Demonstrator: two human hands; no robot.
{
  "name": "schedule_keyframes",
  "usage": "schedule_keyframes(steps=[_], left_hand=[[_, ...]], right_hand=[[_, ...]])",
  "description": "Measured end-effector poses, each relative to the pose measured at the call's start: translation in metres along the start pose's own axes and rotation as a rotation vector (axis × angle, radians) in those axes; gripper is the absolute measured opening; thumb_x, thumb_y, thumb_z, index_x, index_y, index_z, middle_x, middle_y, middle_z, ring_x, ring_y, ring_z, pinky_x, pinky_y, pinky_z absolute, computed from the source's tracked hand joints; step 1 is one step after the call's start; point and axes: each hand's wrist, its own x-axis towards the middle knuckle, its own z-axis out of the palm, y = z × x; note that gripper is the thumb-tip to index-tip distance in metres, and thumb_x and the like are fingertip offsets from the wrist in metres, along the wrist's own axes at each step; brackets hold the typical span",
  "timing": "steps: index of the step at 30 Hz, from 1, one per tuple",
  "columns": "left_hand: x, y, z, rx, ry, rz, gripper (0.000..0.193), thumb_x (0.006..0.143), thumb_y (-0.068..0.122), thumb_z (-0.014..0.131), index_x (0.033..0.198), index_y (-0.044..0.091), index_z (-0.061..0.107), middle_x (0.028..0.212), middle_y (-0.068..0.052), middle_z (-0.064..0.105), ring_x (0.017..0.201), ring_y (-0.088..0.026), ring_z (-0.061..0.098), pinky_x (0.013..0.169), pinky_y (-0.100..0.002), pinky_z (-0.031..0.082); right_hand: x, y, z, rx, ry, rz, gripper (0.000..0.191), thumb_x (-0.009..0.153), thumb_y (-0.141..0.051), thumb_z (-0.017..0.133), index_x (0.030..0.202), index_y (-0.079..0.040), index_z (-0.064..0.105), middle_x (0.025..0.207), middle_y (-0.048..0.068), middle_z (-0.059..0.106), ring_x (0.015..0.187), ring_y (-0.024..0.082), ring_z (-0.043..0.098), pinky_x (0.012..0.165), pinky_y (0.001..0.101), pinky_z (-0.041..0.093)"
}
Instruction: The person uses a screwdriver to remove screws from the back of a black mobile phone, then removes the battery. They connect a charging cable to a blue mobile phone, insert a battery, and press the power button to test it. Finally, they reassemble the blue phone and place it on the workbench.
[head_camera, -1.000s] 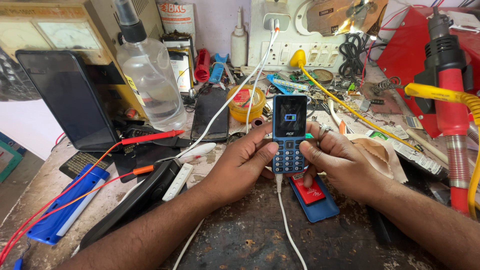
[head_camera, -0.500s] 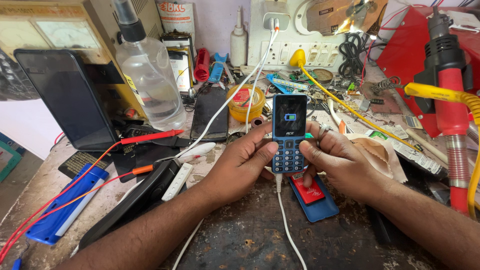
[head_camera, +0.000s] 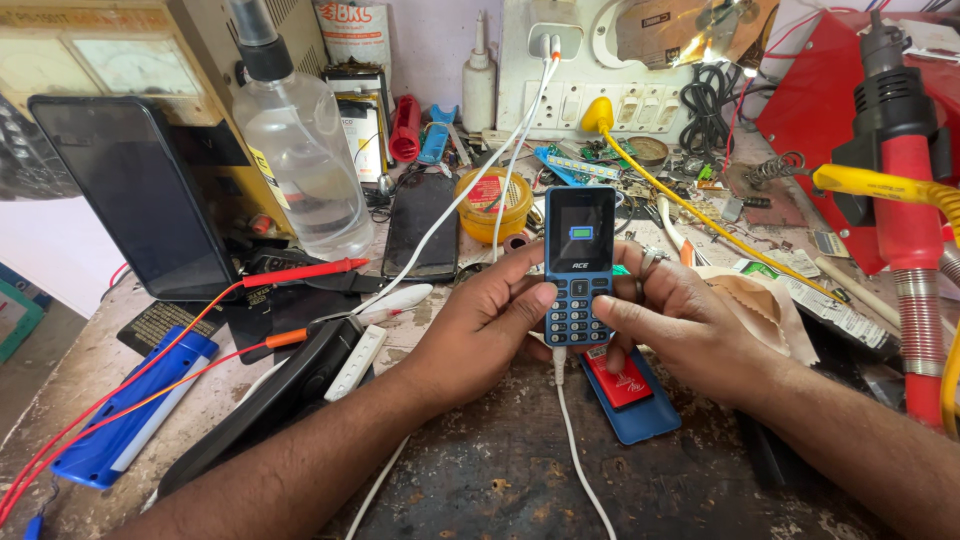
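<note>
Nothing has shifted since the earlier frame except the screen, which shows a green battery icon. Left hand (head_camera: 480, 335) and right hand (head_camera: 690, 330) hold the phone (head_camera: 579, 265) upright above the worktop (head_camera: 480, 470), fingers pinching its sides, both thumbs on the keypad. White cable (head_camera: 575, 440) plugs into its near end; a red battery (head_camera: 622, 380) lies just right.

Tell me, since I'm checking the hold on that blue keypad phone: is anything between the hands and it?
Nothing visible is. The left hand and right hand both touch the blue keypad phone directly, fingers on its sides and keypad. A white cable plugs into its bottom end, below both hands, clear of either grip.
</note>
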Motion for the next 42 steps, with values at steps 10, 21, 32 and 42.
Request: schedule_keyframes(steps=[10, 21, 32, 42], left_hand=[[-0.001, 0.002, 0.0, 0.011, -0.01, 0.024, 0.054, 0.108, 0.02, 0.046, 0.161, 0.015, 0.033, 0.118, -0.004, 0.069, 0.099, -0.01, 0.067, 0.074, -0.028, 0.06], [-0.005, 0.008, -0.002, 0.099, -0.058, 0.136, 0.073, 0.106, 0.043, 0.051, 0.163, 0.011, 0.017, 0.134, -0.008, 0.057, 0.113, -0.015, 0.062, 0.073, -0.03, 0.059], [-0.007, 0.001, -0.009, -0.045, -0.054, -0.138, 0.057, 0.102, 0.049, 0.037, 0.131, 0.003, 0.057, 0.086, -0.007, 0.07, 0.071, -0.014, 0.065, 0.057, -0.028, 0.049], [-0.009, 0.013, 0.0, 0.128, -0.061, 0.068, 0.051, 0.108, 0.039, 0.032, 0.14, 0.005, 0.051, 0.102, -0.009, 0.068, 0.091, -0.016, 0.065, 0.081, -0.033, 0.053]], right_hand=[[0.001, 0.004, -0.002, 0.04, -0.019, -0.029, 0.047, 0.096, -0.016, 0.06, 0.141, -0.007, 0.051, 0.1, 0.005, 0.073, 0.069, 0.009, 0.066, 0.065, 0.027, 0.057], [-0.009, 0.004, 0.016, -0.083, 0.01, -0.129, 0.075, 0.09, -0.014, 0.072, 0.157, -0.009, 0.037, 0.11, 0.004, 0.071, 0.093, 0.008, 0.07, 0.08, 0.0252, 0.059], [-0.009, -0.001, 0.022, -0.421, 0.126, -0.149, 0.053, 0.079, -0.023, 0.082, 0.126, -0.01, 0.061, 0.102, 0.001, 0.064, 0.082, 0.007, 0.066, 0.066, 0.0241, 0.052], [-0.009, -0.006, 0.028, -0.569, 0.198, -0.187, 0.047, 0.082, -0.035, 0.083, 0.121, -0.012, 0.071, 0.109, -0.001, 0.071, 0.075, 0.011, 0.067, 0.066, 0.027, 0.055]])
